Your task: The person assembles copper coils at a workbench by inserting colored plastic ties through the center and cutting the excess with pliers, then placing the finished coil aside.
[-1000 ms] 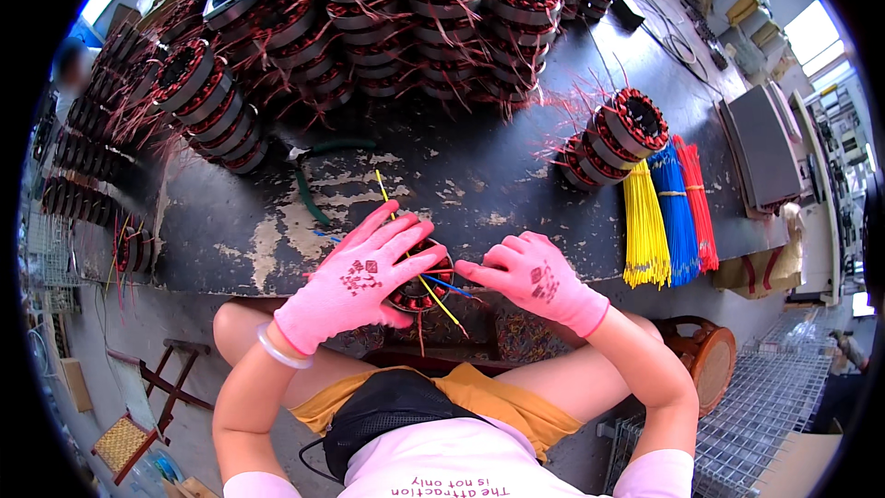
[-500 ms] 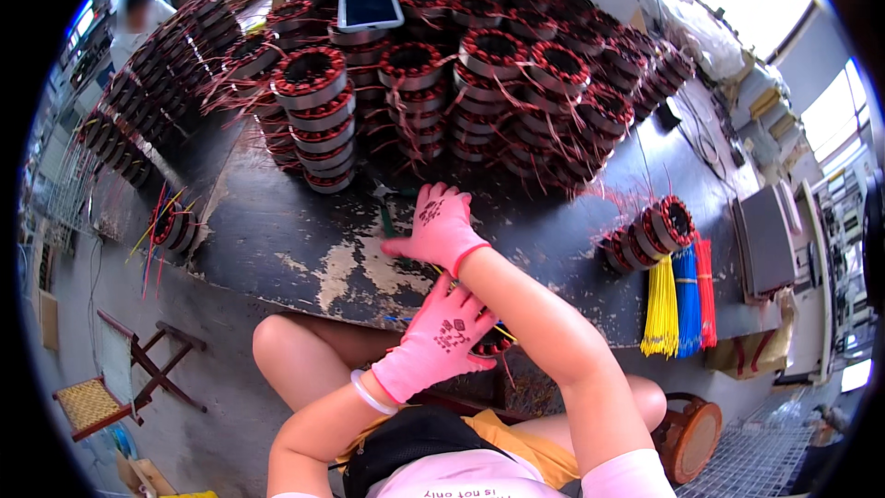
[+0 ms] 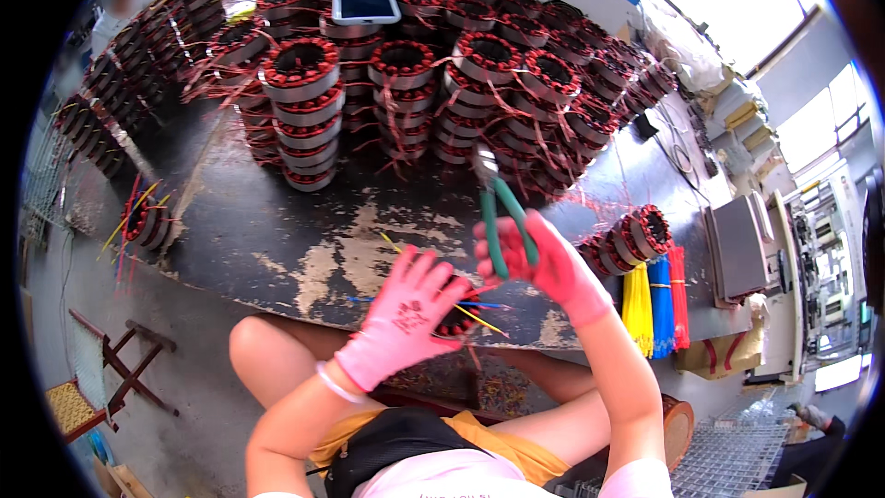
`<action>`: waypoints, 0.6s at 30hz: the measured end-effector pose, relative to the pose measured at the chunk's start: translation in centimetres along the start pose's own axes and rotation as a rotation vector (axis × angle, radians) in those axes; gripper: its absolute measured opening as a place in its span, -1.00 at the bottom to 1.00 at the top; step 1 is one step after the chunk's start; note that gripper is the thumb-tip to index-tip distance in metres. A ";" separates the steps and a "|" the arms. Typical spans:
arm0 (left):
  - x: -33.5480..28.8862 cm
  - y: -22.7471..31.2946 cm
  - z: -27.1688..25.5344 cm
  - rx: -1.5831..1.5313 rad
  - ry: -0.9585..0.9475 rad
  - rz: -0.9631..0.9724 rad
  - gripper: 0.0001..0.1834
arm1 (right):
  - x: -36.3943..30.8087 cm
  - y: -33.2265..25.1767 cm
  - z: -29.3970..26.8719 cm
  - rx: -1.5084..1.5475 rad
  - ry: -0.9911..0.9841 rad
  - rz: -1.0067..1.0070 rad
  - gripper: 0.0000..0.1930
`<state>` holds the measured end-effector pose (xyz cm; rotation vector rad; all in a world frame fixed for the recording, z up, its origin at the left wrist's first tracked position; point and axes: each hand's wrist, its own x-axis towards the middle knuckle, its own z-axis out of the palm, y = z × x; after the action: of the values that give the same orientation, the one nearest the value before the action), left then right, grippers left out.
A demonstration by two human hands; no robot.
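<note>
In my raised right hand [image 3: 544, 263], gloved in pink, is a pair of green-handled pliers [image 3: 488, 207], jaws pointing away from me. My left hand [image 3: 410, 314], in a matching pink glove, grips a motor stator [image 3: 458, 321] at the table's near edge, its fingers covering much of the ring. Yellow and blue wires stick out from this stator on both sides, and a reddish lead hangs below. The pliers are apart from the stator, above and to its right.
Stacked stators [image 3: 401, 97] fill the table's far side, with a tablet [image 3: 366, 1] on top. At right, a row of stators [image 3: 630, 238] lies beside yellow, blue and red wire bundles [image 3: 660, 304]. Another wired stator [image 3: 147, 223] sits at the left edge. A person [image 3: 120, 9] is at far left.
My right hand has picked the pliers up off the table and moved right with them. My left hand has shifted slightly left and stays at the stator, which is now more exposed.
</note>
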<state>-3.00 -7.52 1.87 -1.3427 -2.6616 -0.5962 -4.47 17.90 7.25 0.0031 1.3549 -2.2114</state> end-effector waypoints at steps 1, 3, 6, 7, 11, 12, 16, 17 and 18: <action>-0.2 -0.9 -0.4 -0.009 0.004 -0.025 -0.08 | -2.1 0.5 0.0 -0.043 0.028 -0.021 -0.28; 0.0 -2.5 -0.9 0.046 -0.014 -0.050 -0.06 | -6.0 2.1 -0.5 -0.082 0.055 -0.012 -0.27; 1.1 -3.6 -1.8 0.037 -0.059 -0.059 -0.03 | -9.7 4.9 -0.7 0.173 0.234 0.118 -0.38; 1.5 -4.0 -2.0 0.016 -0.087 -0.034 -0.01 | -10.2 5.3 -0.8 0.137 0.265 0.171 -0.39; 2.6 -5.1 -2.3 -0.032 -0.126 0.035 0.05 | -10.5 6.4 -1.3 0.050 0.234 0.318 -0.40; 2.9 -5.3 -2.5 -0.040 -0.136 0.048 0.05 | -10.2 6.6 -1.4 0.044 0.206 0.334 -0.39; 3.3 -5.4 -2.8 -0.079 -0.178 0.039 0.06 | -9.4 6.9 -1.3 -0.004 0.132 0.406 -0.36; 3.3 -5.4 -2.8 -0.083 -0.182 0.032 0.06 | -9.2 7.0 -1.3 -0.008 0.116 0.421 -0.36; 3.3 -5.4 -2.8 -0.083 -0.183 0.032 0.06 | -9.1 6.9 -1.1 -0.029 0.121 0.432 -0.41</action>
<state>-9.45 -9.01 3.72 -1.5291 -2.7794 -0.6139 6.07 20.43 3.51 0.3881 1.3047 -1.8515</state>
